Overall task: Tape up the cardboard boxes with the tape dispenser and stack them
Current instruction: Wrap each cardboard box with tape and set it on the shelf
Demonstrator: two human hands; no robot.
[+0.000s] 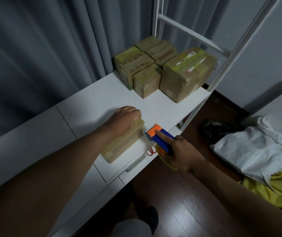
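Nearest the camera, two bare forearms reach out over a dark wood floor (179,211) toward the white desk (89,106), which runs from near left to far right. At its far right end, beneath a white metal shelf frame (225,53), stands a cluster of taped boxes (162,69), wrapped in yellowish tape and packed close together; whether any sit on top of others cannot be told from here. These look finished, so the bulk of the job seems done. One small box (124,141) lies at the near edge, already glossy with tape; the left hand (124,120) presses down on its far end, fingers curled over the top edge. Just right of it, the right hand (181,153) grips the blue and orange tape dispenser (159,137), forefinger laid along its body, the toothed end close beside the box. Left to do, as I judge it: finish this strip, cut it, and move the box to the others. Red scissors (151,151) show under the dispenser. On the right, white bags (256,151) and yellow cloth (277,190) lie well clear of the path.
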